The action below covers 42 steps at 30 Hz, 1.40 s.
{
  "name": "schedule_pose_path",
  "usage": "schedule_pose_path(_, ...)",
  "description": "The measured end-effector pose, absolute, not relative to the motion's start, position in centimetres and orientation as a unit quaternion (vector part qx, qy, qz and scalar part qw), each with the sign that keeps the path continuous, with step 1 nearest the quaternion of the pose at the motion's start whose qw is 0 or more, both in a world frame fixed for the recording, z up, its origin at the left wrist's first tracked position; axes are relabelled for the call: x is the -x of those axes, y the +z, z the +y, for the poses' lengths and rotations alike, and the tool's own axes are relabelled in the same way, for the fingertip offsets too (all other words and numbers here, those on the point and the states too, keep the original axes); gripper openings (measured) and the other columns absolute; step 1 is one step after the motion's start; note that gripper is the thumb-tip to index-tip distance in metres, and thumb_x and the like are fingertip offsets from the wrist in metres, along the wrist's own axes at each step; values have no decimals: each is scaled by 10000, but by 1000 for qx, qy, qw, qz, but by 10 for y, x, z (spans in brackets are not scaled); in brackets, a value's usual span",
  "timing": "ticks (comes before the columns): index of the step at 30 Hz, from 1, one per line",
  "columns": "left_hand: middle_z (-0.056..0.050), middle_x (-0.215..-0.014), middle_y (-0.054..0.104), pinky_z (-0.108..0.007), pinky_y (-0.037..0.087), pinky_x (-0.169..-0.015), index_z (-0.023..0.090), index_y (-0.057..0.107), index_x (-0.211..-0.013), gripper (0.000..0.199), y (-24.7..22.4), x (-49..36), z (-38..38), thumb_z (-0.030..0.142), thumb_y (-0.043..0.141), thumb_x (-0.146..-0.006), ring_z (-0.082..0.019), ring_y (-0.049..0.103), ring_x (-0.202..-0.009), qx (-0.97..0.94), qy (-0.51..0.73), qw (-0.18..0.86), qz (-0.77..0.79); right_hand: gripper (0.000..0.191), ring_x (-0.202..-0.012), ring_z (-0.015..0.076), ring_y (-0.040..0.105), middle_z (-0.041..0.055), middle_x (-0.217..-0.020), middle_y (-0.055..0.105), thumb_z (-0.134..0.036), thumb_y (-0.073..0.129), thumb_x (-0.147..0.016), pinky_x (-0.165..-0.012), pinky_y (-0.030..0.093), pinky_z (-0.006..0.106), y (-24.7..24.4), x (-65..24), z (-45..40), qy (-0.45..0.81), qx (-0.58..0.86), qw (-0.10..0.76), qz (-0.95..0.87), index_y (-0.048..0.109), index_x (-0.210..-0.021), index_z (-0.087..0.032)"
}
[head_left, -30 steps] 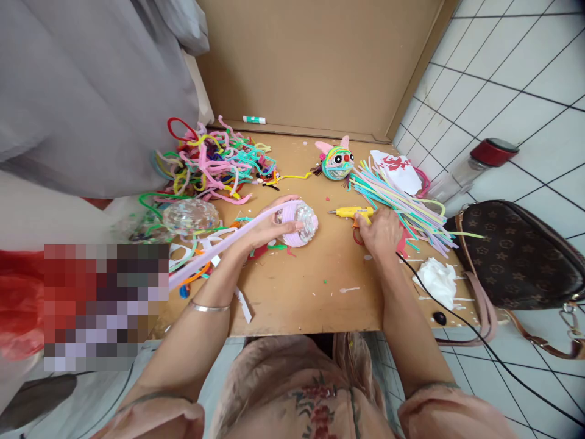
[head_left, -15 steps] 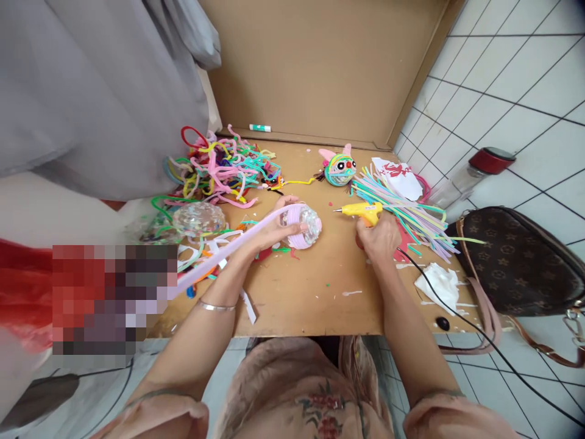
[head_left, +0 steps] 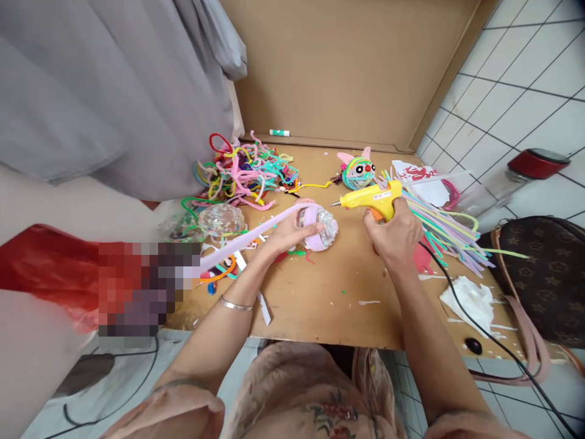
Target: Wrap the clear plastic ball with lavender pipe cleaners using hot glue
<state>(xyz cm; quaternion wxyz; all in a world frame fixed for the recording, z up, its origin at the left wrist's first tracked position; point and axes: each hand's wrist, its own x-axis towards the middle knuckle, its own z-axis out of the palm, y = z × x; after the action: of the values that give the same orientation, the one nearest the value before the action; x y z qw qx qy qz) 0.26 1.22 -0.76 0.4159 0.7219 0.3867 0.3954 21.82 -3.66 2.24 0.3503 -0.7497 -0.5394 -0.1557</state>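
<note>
My left hand point(head_left: 297, 230) is closed around a clear, crinkled plastic ball point(head_left: 326, 227) partly wound with lilac pipe cleaner. From the ball a long lilac strip point(head_left: 247, 239) trails down to the left, over my forearm, into a blurred patch. My right hand point(head_left: 397, 235) grips a yellow hot glue gun point(head_left: 370, 198) by its handle. Its metal nozzle points left and sits close to the ball's upper right, with a small gap that I cannot judge exactly. A clear glue stick juts out of the gun's back, and a black cord runs from the handle.
Tangled pipe cleaners point(head_left: 247, 174) lie at the back left, near another clear ball point(head_left: 222, 219). A decorated ball with pink ears point(head_left: 359, 172) stands behind. Straight pipe cleaners point(head_left: 450, 225), a tissue point(head_left: 468, 302), a brown handbag point(head_left: 539, 280) and a red-lidded bottle point(head_left: 525, 174) are at right.
The glue gun has been lifted off the table area and its nozzle brought nearer the ball. My left hand keeps its hold on the ball. The whole view has shifted slightly.
</note>
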Motion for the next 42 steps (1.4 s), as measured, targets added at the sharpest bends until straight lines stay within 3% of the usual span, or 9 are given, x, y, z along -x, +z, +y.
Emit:
schedule_pose_path(4, -128, -1379, 511, -401, 387, -1080, 155, 510, -1280, 654, -9, -4, 12, 453, 693, -727, -283, 504, -1247, -715, 411, 417, 381, 282, -730, 262, 594, 94, -793, 668, -409, 552, -748, -613, 327, 321, 22, -212, -32, -154, 758, 344, -533, 593, -924, -192)
schedule_pose_path(11, -139, -1428, 508, -424, 337, -1143, 148, 530, -1322, 685, -5, -6, 8, 446, 710, -732, -305, 462, -1334, -723, 389, 422, 385, 290, -847, 294, 618, 130, -873, 675, -396, 539, -745, -683, 398, 351, 3, -213, -35, -122, 745, 364, -545, 579, -937, -183)
schedule_pose_path(33, -164, -1404, 519, -428, 393, -1119, 130, 532, -1322, 745, -12, -6, 12, 506, 731, -710, -305, 511, -1296, -716, 396, 426, 387, 299, -843, 275, 612, 130, -917, 665, -427, 517, -823, -700, 408, 348, -4, -206, -37, -131, 713, 364, -585, 567, -974, -174)
schedule_pose_path(42, -155, -1390, 531, -436, 390, -1117, 148, 548, -1300, 686, -14, -6, 14, 472, 735, -725, -299, 516, -1289, -730, 397, 406, 381, 240, -781, 256, 610, 91, -806, 648, -412, 550, -784, -658, 408, 328, -6, -205, -38, -162, 699, 394, -574, 553, -875, -190)
